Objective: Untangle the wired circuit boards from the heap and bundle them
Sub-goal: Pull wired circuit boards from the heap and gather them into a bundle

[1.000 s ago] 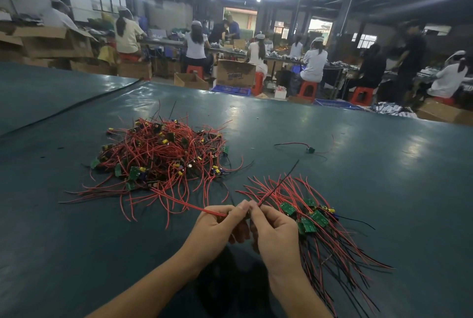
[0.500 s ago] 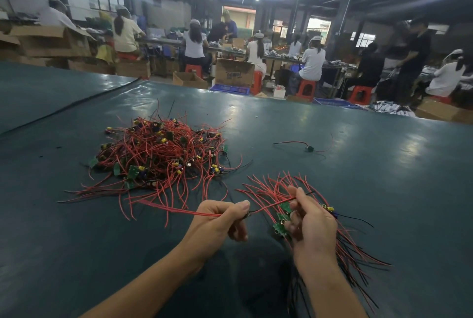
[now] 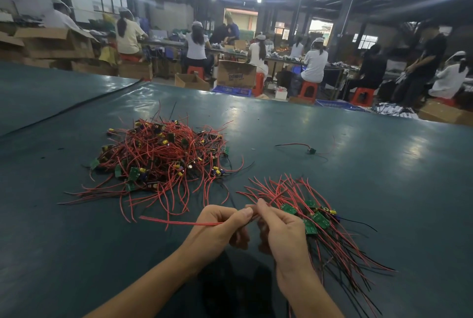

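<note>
Green matting [image 3: 358, 189] spreads wide, with workers [image 3: 195, 46] seated far behind the heap [image 3: 163, 153] of red-wired boards. Just in front of the heap, the left hand [image 3: 217, 228] pinches a freed red wire pair [image 3: 179, 222] that trails leftward; the right hand [image 3: 281, 233] pinches the same lead beside it. Right of the heap lies the sorted bundle [image 3: 314, 217]. Straightening seems under way; next, this piece should be laid onto that bundle, wires aligned

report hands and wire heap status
Left hand and right hand pinch thin red wires. Tangled heap of red-wired green circuit boards beyond; sorted fan of boards at right. Nothing blocking.
</note>
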A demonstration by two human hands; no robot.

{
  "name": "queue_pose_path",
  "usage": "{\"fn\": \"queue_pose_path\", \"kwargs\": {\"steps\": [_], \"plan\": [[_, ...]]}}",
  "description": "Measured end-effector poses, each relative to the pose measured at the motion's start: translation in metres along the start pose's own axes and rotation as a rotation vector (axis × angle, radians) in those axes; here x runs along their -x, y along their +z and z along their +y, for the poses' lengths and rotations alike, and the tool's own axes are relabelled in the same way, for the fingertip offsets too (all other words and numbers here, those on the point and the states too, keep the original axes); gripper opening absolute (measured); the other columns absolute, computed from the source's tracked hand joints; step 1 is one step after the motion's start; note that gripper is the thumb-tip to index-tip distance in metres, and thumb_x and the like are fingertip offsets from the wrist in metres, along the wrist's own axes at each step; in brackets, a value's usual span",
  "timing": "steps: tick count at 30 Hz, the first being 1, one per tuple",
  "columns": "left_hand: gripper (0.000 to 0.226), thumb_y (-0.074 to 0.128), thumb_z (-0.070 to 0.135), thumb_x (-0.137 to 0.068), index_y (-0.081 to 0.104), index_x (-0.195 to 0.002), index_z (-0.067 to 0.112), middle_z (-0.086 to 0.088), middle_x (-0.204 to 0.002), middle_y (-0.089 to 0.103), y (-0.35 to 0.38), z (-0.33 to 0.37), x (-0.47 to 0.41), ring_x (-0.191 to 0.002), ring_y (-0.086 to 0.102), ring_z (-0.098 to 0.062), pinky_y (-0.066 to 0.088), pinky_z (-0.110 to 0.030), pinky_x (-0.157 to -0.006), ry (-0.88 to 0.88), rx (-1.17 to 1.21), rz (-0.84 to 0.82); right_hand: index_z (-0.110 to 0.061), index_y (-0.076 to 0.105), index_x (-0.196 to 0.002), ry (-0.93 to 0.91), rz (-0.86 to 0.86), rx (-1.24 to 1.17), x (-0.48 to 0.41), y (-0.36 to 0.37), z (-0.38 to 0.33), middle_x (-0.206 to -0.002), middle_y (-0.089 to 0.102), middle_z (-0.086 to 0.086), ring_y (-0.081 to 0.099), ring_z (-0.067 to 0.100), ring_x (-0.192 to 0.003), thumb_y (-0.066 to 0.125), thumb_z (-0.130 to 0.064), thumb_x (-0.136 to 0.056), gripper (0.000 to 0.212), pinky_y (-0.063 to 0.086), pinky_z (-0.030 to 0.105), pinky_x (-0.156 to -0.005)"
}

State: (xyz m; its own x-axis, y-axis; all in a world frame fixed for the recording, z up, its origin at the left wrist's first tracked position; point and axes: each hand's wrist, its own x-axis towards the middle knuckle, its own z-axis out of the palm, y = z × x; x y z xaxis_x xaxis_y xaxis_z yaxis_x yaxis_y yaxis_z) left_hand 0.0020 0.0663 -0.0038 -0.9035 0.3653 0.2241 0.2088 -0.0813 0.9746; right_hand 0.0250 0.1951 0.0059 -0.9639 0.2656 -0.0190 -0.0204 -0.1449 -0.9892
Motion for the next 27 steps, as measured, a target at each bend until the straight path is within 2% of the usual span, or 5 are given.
{"fn": "queue_pose_path", "kwargs": {"steps": [4,17,23,26,27], "plan": [[0.046,0.060,0.050,-0.079,0.066,-0.049,0.015,-0.006,-0.049,0.062,-0.004,0.003,0.000,-0.049,0.058,-0.014,0.046,-0.021,-0.056,0.000,-0.019,-0.014,-0.009,0.077,-0.070,0.033,0.160,-0.142,-0.011,-0.021,-0.009,-0.049,0.040,-0.006,0.028,0.006,-0.037,0.061,-0.019,-0.095,0.031,0.026,0.018,-0.036],[0.051,0.060,0.061,-0.076,0.068,-0.055,0.015,-0.006,-0.057,0.066,-0.010,0.001,-0.003,-0.052,0.056,-0.013,0.045,-0.021,-0.053,-0.051,0.038,0.056,-0.014,0.077,-0.071,-0.102,0.230,-0.231,-0.016,-0.028,-0.011,-0.049,0.039,-0.009,0.027,0.004,-0.037,0.061,-0.022,-0.095,0.031,0.023,0.017,-0.034],[0.056,0.058,0.066,-0.080,0.071,-0.060,0.016,-0.008,-0.064,0.070,-0.007,0.000,-0.003,-0.053,0.059,-0.013,0.045,-0.019,-0.053,-0.073,0.042,0.033,-0.007,0.073,-0.066,-0.079,0.050,-0.062,-0.003,-0.010,-0.004,-0.049,0.043,-0.003,0.034,0.008,-0.044,0.070,-0.035,-0.082,0.033,0.031,0.020,-0.043],[0.051,0.060,0.064,-0.081,0.071,-0.065,0.016,-0.006,-0.065,0.070,-0.005,0.001,-0.001,-0.055,0.062,-0.012,0.046,-0.018,-0.054,-0.056,0.041,-0.004,-0.001,0.073,-0.071,-0.151,-0.050,0.014,0.006,0.003,0.000,-0.061,0.060,0.023,0.055,0.023,-0.060,0.070,-0.034,-0.080,0.034,0.050,0.037,-0.065],[0.050,0.063,0.064,-0.079,0.071,-0.067,0.016,-0.005,-0.065,0.069,-0.005,-0.001,-0.001,-0.056,0.063,-0.012,0.047,-0.018,-0.054,-0.049,0.030,-0.006,-0.004,0.074,-0.070,-0.171,-0.054,0.024,0.007,0.005,-0.001,-0.065,0.067,0.021,0.059,0.024,-0.062,0.070,-0.030,-0.083,0.029,0.052,0.040,-0.069]]}}
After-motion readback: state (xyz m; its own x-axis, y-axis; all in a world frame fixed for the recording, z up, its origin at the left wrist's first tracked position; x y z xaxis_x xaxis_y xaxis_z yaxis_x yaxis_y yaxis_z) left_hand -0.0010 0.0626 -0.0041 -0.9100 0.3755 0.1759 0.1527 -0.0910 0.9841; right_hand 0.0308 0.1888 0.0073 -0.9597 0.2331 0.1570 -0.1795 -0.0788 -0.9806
